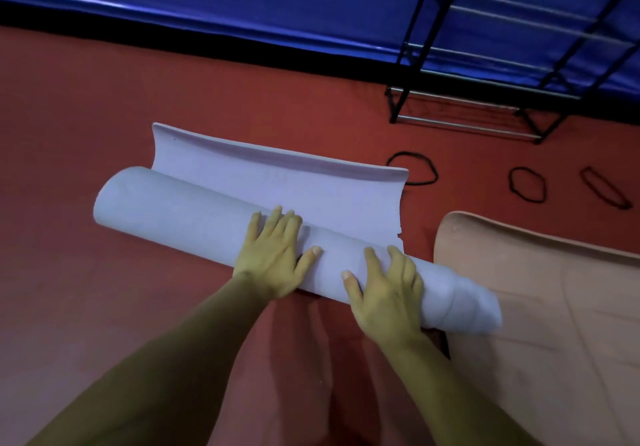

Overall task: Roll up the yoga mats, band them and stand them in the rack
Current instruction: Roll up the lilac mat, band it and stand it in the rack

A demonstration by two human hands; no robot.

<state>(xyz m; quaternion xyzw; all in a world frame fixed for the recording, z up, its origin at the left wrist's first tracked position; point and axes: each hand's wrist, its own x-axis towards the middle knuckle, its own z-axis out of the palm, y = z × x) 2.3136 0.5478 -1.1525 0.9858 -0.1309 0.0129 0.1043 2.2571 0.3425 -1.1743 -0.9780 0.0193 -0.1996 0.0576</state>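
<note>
On the red floor in front of the person lie two yoga mats. The lavender yoga mat is rolled for most of its length into one thick tube that runs from the left across to the lower right. A short stretch of it is not yet rolled and lies flat beyond the tube, with its far edge curling upward. At the tube's right end the layers are uneven and poke out in steps, and that end sits over the near corner of the peach yoga mat, which lies spread out at the right edge of the view.

Both hands are on the tube, palms down, side by side but apart. The left hand presses near the middle with its fingers spread forward towards the seam where the flat stretch meets the roll, thumb out to the side. The right hand presses nearer the right end, fingers laid over the top of the roll. Neither hand pinches or wraps round the mat.

Three black elastic bands lie loose on the floor beyond the mats, each apart from the others: one just beside the far right corner of the lavender mat, a second further right, and a third near the frame edge.

One black rack with silver crossbars stands at the upper right, against a blue padded wall
</note>
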